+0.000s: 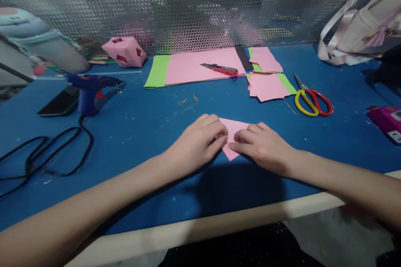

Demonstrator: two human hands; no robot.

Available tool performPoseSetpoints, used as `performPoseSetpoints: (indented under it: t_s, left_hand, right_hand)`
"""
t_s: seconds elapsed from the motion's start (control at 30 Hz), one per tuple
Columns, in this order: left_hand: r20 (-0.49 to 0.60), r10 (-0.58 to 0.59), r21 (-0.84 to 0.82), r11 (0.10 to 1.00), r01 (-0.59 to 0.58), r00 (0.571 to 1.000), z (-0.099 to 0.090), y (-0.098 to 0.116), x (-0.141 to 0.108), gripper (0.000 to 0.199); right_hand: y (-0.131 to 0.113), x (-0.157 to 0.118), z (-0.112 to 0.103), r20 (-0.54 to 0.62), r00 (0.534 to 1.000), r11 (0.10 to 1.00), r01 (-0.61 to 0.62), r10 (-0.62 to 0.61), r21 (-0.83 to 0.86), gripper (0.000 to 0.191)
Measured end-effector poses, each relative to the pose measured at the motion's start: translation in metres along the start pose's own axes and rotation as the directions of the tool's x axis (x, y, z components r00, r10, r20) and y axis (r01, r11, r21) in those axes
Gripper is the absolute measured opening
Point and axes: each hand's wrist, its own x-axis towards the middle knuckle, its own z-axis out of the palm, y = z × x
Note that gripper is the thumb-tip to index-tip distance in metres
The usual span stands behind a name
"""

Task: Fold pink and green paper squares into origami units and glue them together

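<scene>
A small, pink, pointed piece of paper (235,126) lies on the blue, flat-topped counter (140,146) near its front edge, between the two hands, with one corner toward the person. The left hand (205,137) covers its left side; its fingers are curled, the thumb and forefinger tips close together at the paper. The right hand (261,144) covers its right side; its fingers are bent, with a narrow gap between thumb and forefinger. Whether either hand grips or only presses the paper cannot be told.

Beyond the hands, a red-handled metal cutter knife (226,70) rests on long pink and green paper sheets (194,64). To their right lie scissors with yellow and red handles (314,103). At left stands a blue plastic glue gun (87,94) with a black cord.
</scene>
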Motion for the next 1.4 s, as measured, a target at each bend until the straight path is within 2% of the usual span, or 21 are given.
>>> performPoseSetpoints:
  t_s: [0.1,0.2,0.33,0.47,0.97,1.2,1.4]
  left_hand:
    - [0.056,0.032,-0.009,0.999,-0.032,0.998,-0.002,0.013,-0.009,0.013]
    - [0.08,0.055,-0.013,0.998,-0.054,0.995,0.007,0.017,-0.022,0.01]
    - [-0.013,0.071,-0.008,0.997,-0.071,0.997,0.023,0.012,-0.034,0.011]
    - [-0.084,0.116,-0.032,0.992,-0.119,0.99,0.027,0.009,-0.036,0.013]
    - [-0.173,0.198,-0.109,0.97,-0.218,0.965,0.031,0.004,-0.038,0.017]
    - [-0.116,0.176,-0.17,0.966,-0.194,0.977,0.032,0.002,-0.04,0.019]
    - [-0.082,0.099,-0.108,0.988,-0.107,0.992,0.032,0.007,-0.041,0.009]
  right_hand:
    - [0.001,0.0,0.0,0.006,1.0,1.0,-0.002,0.002,0.017,0.028]
    - [0.002,0.0,0.0,0.006,1.0,0.999,0.004,-0.004,0.031,0.029]
    - [0.002,0.0,-0.001,0.022,1.0,1.0,0.014,-0.015,0.027,0.028]
    - [0.002,0.0,-0.001,0.021,1.0,0.999,0.006,-0.006,0.033,0.027]
    - [0.002,-0.001,0.001,-0.008,1.0,0.997,-0.009,0.01,0.071,0.029]
    - [0.002,-0.002,0.002,-0.031,1.0,0.998,-0.003,0.005,0.063,0.029]
    - [0.001,-0.002,0.001,-0.005,0.999,0.997,-0.033,0.034,0.073,0.028]
